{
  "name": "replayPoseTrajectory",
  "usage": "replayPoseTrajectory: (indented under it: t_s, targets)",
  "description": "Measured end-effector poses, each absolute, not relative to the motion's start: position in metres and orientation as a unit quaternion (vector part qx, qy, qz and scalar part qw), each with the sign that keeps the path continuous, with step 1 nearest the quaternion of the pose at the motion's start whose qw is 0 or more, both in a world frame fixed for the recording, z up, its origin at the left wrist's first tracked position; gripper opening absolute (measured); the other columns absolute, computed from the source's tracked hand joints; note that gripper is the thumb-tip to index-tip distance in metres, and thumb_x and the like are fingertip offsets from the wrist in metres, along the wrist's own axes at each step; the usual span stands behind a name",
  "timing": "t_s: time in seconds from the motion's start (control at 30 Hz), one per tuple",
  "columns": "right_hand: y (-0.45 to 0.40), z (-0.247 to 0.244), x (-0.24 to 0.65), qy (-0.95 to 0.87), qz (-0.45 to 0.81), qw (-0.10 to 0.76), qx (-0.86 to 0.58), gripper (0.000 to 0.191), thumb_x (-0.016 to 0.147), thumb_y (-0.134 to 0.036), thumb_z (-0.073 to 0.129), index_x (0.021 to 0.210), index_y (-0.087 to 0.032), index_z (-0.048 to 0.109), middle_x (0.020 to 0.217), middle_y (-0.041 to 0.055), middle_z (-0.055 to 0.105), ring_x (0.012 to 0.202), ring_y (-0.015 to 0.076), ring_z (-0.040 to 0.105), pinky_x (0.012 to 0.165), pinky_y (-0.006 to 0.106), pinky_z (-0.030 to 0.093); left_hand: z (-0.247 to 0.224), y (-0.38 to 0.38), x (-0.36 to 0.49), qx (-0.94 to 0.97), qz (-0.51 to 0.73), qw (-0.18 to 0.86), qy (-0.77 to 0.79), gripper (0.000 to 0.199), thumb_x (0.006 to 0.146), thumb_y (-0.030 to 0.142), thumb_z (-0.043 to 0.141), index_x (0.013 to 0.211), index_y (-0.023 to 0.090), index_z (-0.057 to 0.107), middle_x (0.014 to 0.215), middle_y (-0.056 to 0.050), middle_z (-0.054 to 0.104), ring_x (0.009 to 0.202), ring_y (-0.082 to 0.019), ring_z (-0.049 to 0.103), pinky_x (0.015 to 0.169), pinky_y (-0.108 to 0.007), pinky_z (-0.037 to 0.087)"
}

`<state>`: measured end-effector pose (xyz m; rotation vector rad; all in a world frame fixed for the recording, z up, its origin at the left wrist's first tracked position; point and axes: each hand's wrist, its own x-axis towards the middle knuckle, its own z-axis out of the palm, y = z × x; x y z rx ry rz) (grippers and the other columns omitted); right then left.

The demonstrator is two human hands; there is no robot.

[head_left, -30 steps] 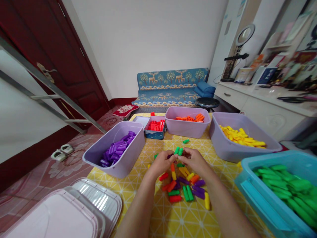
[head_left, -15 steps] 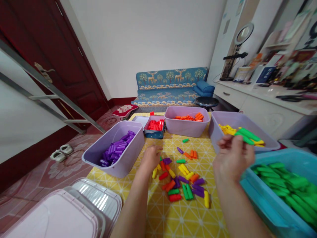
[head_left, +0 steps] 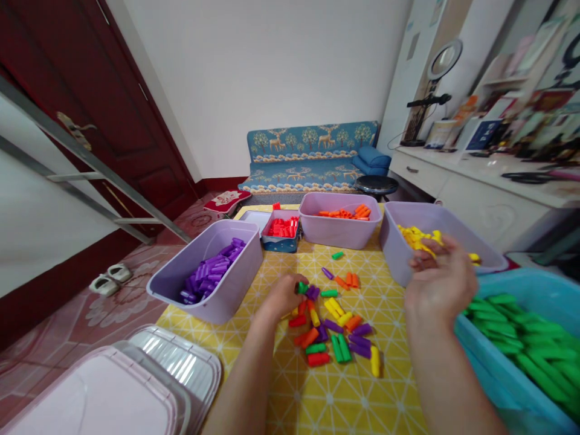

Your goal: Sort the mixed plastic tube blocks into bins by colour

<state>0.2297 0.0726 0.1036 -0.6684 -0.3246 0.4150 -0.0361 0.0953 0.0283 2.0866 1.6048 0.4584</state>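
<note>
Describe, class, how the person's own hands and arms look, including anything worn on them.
The left hand and the right hand are ungloved. Both forearms are bare, with no sleeve showing before the picture's lower edge cuts them off. No watch or bracelet shows at either wrist; finer finger details are too blurred to tell.

Both forearms (head_left: pixel 247 368) reach forward, left grip (head_left: pixel 285 292) palm-down, right grip (head_left: pixel 438 275) raised, fingers (head_left: pixel 421 261) loosely curled

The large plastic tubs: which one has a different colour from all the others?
The turquoise tub at the picture's right edge, holding the green pieces. The other three large tubs are lilac.
</note>
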Motion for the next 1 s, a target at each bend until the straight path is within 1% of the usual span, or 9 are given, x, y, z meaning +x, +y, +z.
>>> replayPoseTrajectory:
  t_s: [0.07,0.17,0.3,0.4,0.57,0.7,0.8,0.9,1.0]
  targets:
    - [0.080,0.093,0.216,-0.256,0.259,0.842,-0.396,0.019,0.080,-0.034,0.057,0.090,-0.019,0.064,0.078,0.0014,0.064,0.056,0.0102,0.054,0.050,0.023,0.038,0.026,0.094,-0.029,0.761,0.183,0.256,0.566,0.037,0.064,0.009,0.066,0.099,0.018,0.071,0.085,-0.003,0.069,0.075,-0.015,0.059,0.069,-0.023,0.044]
    - [0.089,0.069,0.197,-0.486,0.343,0.627,-0.504,0.025,0.077,-0.037,0.061,0.093,-0.018,0.067,0.080,0.0035,0.068,0.062,0.0132,0.058,0.056,0.025,0.043,0.020,0.094,-0.022,0.742,0.232,0.298,0.553,0.031,0.062,0.005,0.066,0.091,0.016,0.071,0.078,-0.001,0.065,0.071,-0.014,0.056,0.066,-0.023,0.043]
    - [0.091,0.037,0.177,-0.708,0.273,0.311,-0.572,0.025,0.072,-0.016,0.062,0.094,-0.021,0.072,0.093,0.0050,0.071,0.081,0.0178,0.064,0.075,0.029,0.046,0.008,0.098,-0.017,0.721,0.277,0.329,0.544,0.032,0.067,0.001,0.058,0.092,0.015,0.070,0.075,0.000,0.063,0.069,-0.013,0.056,0.064,-0.022,0.042]
    - [0.089,0.025,0.168,-0.745,0.218,0.187,-0.602,0.040,0.068,-0.005,0.057,0.098,-0.027,0.073,0.100,0.0023,0.071,0.095,0.0192,0.064,0.080,0.028,0.044,0.000,0.102,-0.017,0.692,0.328,0.369,0.527,0.041,0.067,-0.001,0.056,0.103,0.015,0.068,0.072,0.001,0.061,0.065,-0.011,0.055,0.061,-0.021,0.041]
    - [0.089,0.022,0.164,-0.751,0.191,0.140,-0.616,0.037,0.074,-0.013,0.060,0.104,-0.030,0.071,0.110,0.0023,0.067,0.103,0.0199,0.062,0.081,0.027,0.042,-0.006,0.105,-0.015,0.627,0.410,0.447,0.490,0.046,0.064,-0.001,0.060,0.106,0.015,0.068,0.070,0.001,0.059,0.063,-0.010,0.053,0.060,-0.020,0.040]
    - [0.089,0.026,0.167,-0.737,0.176,0.100,-0.645,0.018,0.080,-0.022,0.055,0.087,-0.025,0.072,0.093,0.0038,0.070,0.090,0.0210,0.064,0.070,0.028,0.039,0.001,0.105,-0.012,0.566,0.461,0.489,0.477,0.044,0.061,0.007,0.068,0.105,0.015,0.068,0.070,0.001,0.059,0.062,-0.009,0.053,0.058,-0.020,0.041]
    - [0.087,0.030,0.172,-0.734,0.172,0.088,-0.651,0.019,0.083,-0.022,0.051,0.081,-0.023,0.069,0.088,0.0038,0.069,0.085,0.0208,0.063,0.066,0.028,0.036,0.010,0.105,-0.010,0.513,0.498,0.525,0.462,0.041,0.057,0.015,0.075,0.098,0.014,0.068,0.069,0.001,0.060,0.062,-0.011,0.056,0.059,-0.022,0.044]
    - [0.085,0.028,0.179,-0.752,0.192,0.096,-0.624,0.012,0.077,-0.021,0.060,0.086,-0.025,0.068,0.094,0.0007,0.069,0.087,0.0183,0.062,0.068,0.026,0.036,0.018,0.104,-0.011,0.453,0.529,0.566,0.441,0.043,0.054,0.023,0.080,0.095,0.014,0.067,0.072,-0.001,0.064,0.065,-0.013,0.059,0.062,-0.025,0.048]
    - [0.087,0.021,0.187,-0.759,0.231,0.112,-0.599,0.021,0.069,-0.015,0.065,0.087,-0.025,0.068,0.090,-0.0009,0.068,0.083,0.0164,0.061,0.068,0.025,0.037,0.022,0.102,-0.012,0.389,0.561,0.589,0.432,0.050,0.049,0.025,0.083,0.095,0.014,0.066,0.075,-0.001,0.066,0.068,-0.013,0.060,0.067,-0.028,0.051]
